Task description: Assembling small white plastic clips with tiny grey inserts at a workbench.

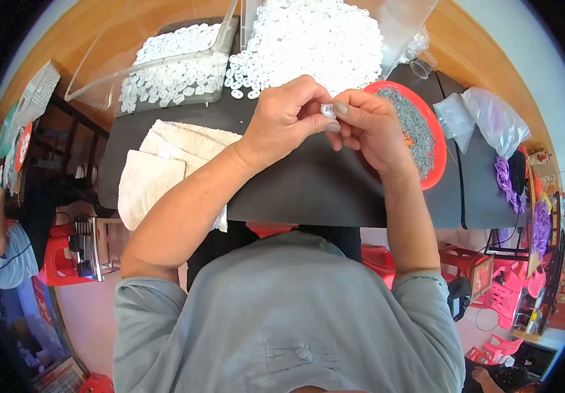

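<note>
Over the dark table, both hands meet at one small white oval plastic piece. My left hand pinches it between thumb and bent forefinger. My right hand closes on its right edge with thumb and fingertips; whether a smaller part sits in those fingers is hidden. Behind the hands lies a large heap of similar white pieces, with some loose ones spilling to its left. Beside my right wrist stands a red basin full of small grey metal parts, with an orange bit among them.
A folded cream towel lies at the left, hanging over the table's front edge. Behind it, a clear plastic bin on its side holds more white pieces. Clear plastic bags and purple cord lie at the right. Another person is at far left.
</note>
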`<state>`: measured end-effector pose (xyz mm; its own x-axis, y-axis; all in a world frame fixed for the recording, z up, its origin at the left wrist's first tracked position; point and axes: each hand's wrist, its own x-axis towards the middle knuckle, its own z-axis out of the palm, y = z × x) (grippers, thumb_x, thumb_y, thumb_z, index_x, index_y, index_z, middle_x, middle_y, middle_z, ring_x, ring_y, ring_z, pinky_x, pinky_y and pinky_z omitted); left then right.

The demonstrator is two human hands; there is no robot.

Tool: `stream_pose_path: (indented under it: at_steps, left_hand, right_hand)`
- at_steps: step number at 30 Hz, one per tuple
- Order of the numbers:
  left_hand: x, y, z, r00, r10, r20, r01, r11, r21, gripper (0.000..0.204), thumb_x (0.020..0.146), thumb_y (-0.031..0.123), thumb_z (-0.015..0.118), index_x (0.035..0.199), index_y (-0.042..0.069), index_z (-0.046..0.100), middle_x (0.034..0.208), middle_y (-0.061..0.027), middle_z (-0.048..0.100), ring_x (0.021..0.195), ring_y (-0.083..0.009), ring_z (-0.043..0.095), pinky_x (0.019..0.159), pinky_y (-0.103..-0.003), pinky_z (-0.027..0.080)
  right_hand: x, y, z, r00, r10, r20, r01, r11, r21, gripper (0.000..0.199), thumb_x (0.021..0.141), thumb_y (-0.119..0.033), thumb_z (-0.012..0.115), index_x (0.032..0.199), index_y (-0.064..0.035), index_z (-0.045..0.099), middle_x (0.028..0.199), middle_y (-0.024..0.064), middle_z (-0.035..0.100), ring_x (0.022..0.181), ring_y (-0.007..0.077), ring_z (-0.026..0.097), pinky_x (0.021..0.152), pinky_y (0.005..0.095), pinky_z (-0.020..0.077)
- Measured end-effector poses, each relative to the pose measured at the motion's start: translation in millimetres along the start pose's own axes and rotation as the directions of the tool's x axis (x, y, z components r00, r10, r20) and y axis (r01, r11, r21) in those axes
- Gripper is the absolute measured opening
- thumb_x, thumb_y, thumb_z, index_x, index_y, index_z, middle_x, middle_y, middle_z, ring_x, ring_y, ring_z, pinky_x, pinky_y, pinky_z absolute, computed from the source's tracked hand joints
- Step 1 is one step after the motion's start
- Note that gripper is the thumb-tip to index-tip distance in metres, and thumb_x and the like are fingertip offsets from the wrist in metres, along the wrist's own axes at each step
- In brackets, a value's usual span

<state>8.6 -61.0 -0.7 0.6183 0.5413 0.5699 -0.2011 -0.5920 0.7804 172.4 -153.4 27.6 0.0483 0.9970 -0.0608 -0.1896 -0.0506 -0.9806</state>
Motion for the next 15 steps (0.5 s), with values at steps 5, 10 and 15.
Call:
stream_pose_path:
  at_steps: [5, 10, 15]
  left_hand:
    - [9.5, -4.9, -5.1, 0.991, -0.003, -0.136, -0.005, 0.998, -0.058, 0.016, 0.078, 0.005, 0.074, 0.087, 0.000, 0.062, 0.067, -0.0032, 0.059, 0.059, -0.0084, 0.053, 0.056, -0.024, 0.044]
    - [16.4, -15.5, -22.3, 0.878, -0.182, -0.442, 0.163, 0.983, -0.080, 0.012, 0.077, 0.007, 0.072, 0.079, -0.001, 0.064, 0.064, -0.0038, 0.061, 0.059, -0.0086, 0.053, 0.056, -0.024, 0.044]
    - [26.6, -36.4, -17.3, 0.932, -0.182, -0.314, 0.263, 0.934, 0.240, 0.013, 0.071, 0.015, 0.068, 0.073, 0.002, 0.067, 0.067, -0.0115, 0.065, 0.062, -0.0229, 0.062, 0.060, -0.035, 0.048]
  right_hand:
    - [-4.3, -9.8, 14.6, 0.942, -0.150, -0.300, 0.122, 0.987, -0.109, 0.015, 0.092, -0.013, 0.058, 0.090, 0.0014, 0.059, 0.063, 0.0027, 0.052, 0.056, 0.0160, 0.056, 0.049, 0.0221, 0.0359]
    - [34.6, -85.2, 52.7, 0.749, -0.648, 0.134, 0.541, 0.482, -0.689, 0.020, 0.092, -0.015, 0.057, 0.081, 0.0015, 0.060, 0.063, 0.0019, 0.050, 0.057, 0.0107, 0.046, 0.057, 0.0264, 0.0402]
    - [172.7, -89.3, 115.3, 0.465, -0.840, 0.280, 0.711, 0.166, -0.684, 0.024, 0.080, -0.020, 0.065, 0.090, 0.0023, 0.064, 0.069, 0.0107, 0.062, 0.062, 0.0183, 0.056, 0.058, 0.0306, 0.0457]
